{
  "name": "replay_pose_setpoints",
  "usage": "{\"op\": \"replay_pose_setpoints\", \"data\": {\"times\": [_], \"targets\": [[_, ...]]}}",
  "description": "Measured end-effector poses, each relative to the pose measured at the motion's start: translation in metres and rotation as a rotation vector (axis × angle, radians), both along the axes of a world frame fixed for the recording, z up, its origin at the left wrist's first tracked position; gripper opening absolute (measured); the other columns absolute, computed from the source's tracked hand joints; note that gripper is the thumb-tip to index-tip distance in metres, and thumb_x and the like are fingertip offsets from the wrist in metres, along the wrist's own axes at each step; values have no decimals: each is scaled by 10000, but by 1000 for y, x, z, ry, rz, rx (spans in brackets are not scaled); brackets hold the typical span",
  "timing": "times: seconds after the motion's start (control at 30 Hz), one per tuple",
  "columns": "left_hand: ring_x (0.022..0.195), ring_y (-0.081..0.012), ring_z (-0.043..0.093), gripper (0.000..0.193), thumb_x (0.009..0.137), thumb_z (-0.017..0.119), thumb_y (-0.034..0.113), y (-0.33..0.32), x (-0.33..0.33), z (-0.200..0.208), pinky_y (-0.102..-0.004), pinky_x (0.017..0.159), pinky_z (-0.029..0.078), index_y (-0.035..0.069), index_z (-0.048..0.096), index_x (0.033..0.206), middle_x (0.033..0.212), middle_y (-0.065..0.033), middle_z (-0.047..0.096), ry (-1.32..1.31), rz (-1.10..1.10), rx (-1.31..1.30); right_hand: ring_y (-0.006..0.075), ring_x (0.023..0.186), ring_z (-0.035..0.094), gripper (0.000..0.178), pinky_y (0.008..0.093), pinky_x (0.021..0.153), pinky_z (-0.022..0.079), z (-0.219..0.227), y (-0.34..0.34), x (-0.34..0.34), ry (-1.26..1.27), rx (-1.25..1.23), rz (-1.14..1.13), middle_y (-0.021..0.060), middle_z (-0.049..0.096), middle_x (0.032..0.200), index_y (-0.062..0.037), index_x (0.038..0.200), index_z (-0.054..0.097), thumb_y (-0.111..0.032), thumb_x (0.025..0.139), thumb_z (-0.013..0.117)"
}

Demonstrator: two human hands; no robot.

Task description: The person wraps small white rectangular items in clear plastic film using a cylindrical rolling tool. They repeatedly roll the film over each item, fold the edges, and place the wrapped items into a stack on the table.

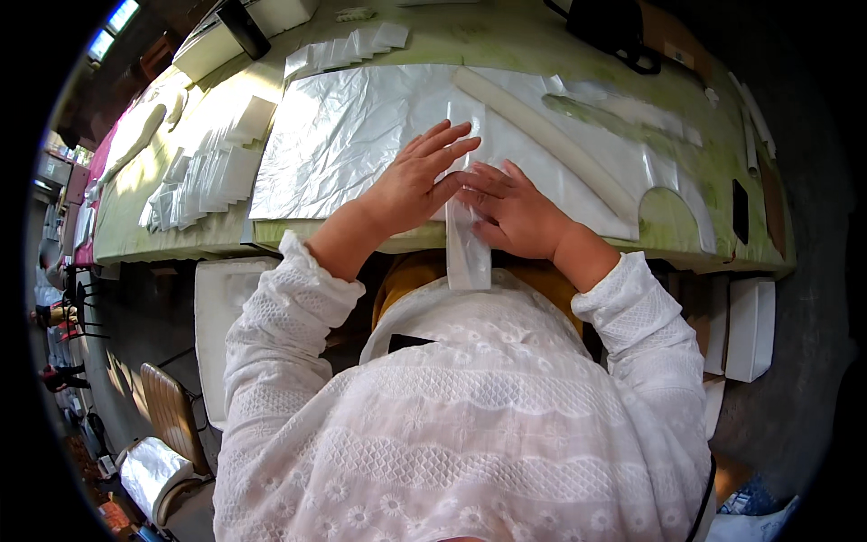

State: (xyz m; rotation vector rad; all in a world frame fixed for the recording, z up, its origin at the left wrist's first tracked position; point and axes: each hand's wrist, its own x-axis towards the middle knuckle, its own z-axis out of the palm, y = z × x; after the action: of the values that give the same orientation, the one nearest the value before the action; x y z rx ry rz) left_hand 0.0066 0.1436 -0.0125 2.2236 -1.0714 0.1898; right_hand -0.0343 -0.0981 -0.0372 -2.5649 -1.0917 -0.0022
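Note:
A long, narrow folded strip of clear plastic film (pixel 469 257) runs across the table's near edge and hangs down toward my lap. My left hand (pixel 411 181) is over the strip's left side, fingers stretched out and apart, its thumb reaching toward my right hand. From the right, my right hand (pixel 522 215) lies across the strip with its fingers spread, the tips touching or just above the film. Beneath both hands is a large, wrinkled sheet of silvery-clear plastic (pixel 339 135). A pale roller or tube (pixel 546 142) lies slantwise on that sheet, beyond my right hand.
Rows of folded plastic packets (pixel 203 185) stand at the left, with another row (pixel 348 48) farther back. Crumpled film (pixel 632 113) lies right of the tube. A dark phone-like slab (pixel 741 212) and a black bag (pixel 605 27) are at the right. A chair (pixel 172 411) stands lower left.

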Motion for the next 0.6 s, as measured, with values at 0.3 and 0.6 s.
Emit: {"op": "replay_pose_setpoints", "data": {"times": [0.3,0.6], "targets": [[1562,-326,213,658,1032,435,507,-23,18,-35,-542,1265,128,121,400,1565,1653,-145,322,88,88,406,349,1443,404,592,597,1217,254,11,-6,-39,-49,48,-20,151,519,1469,-178,1349,647,-122,760,683],[1324,-294,543,512,732,713,112,7,-42,-6,-505,1173,333,89,680,1242,1323,-68,650,78,-35,133,285,1070,637,121,448,940,472,-6,6,-21,-90,448,-176,38,732,1138,-120,959,745,-125,846,702]]}}
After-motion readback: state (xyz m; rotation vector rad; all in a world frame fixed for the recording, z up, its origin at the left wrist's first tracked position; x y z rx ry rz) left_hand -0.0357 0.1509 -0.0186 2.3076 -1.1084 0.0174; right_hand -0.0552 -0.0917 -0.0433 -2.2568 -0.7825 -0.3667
